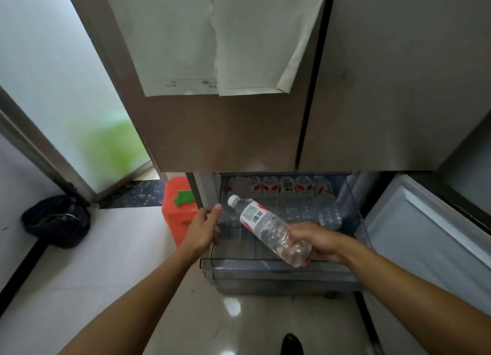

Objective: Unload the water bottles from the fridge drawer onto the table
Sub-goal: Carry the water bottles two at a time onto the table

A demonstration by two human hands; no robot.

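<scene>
A: What have your hands got?

B: Your right hand grips the base of a water bottle, tilted, cap pointing to ten o'clock above the fridge drawer. Your left hand, fingers loosely spread, holds nothing, at the drawer's nine o'clock edge.

A: And the rest?

B: More bottles lie along the drawer's twelve o'clock end.
</scene>
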